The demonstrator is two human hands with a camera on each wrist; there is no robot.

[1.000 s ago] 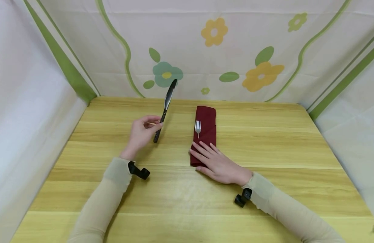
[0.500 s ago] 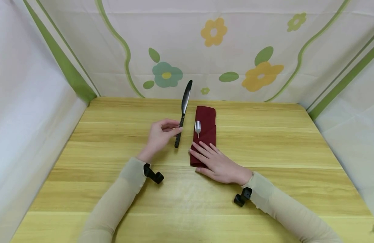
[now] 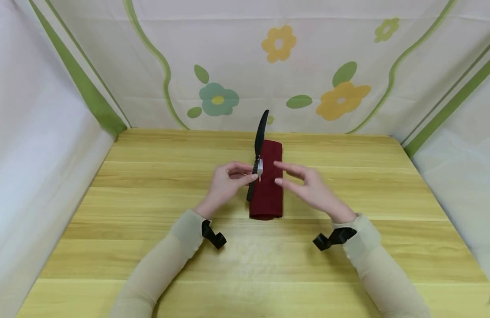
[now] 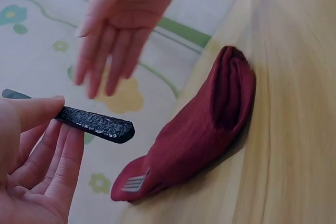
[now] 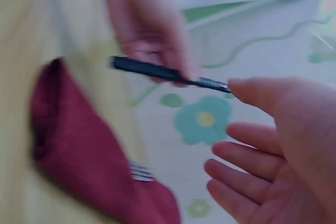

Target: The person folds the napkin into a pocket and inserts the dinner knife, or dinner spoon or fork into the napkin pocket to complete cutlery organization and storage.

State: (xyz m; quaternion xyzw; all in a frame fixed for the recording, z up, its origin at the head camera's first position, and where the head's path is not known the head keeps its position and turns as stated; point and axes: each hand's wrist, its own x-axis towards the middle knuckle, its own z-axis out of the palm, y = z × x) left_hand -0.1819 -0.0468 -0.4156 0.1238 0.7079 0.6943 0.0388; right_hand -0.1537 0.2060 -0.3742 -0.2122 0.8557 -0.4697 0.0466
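My left hand (image 3: 229, 182) pinches a table knife (image 3: 260, 139) by its dark, textured handle (image 4: 97, 124) between thumb and fingers. The blade points away from me and up. Below it a folded dark red napkin (image 3: 268, 201) lies on the table. A silver fork (image 3: 260, 166) is tucked into the napkin, only its tined end showing. My right hand (image 3: 314, 190) hovers at the napkin's right side with thumb and fingers spread, holding nothing. In the right wrist view the right thumb (image 5: 257, 95) appears close to the blade; whether they touch I cannot tell.
The wooden table (image 3: 245, 274) runs back to a white cloth wall (image 3: 245, 53) printed with flowers. White cloth also hangs at both sides. A black wrist camera mount (image 3: 214, 236) sits on the left sleeve, another mount (image 3: 334, 238) on the right sleeve.
My left hand has carried the knife rightward until it is over the napkin's left edge. The right hand, earlier resting flat on the napkin, has lifted off and moved right.
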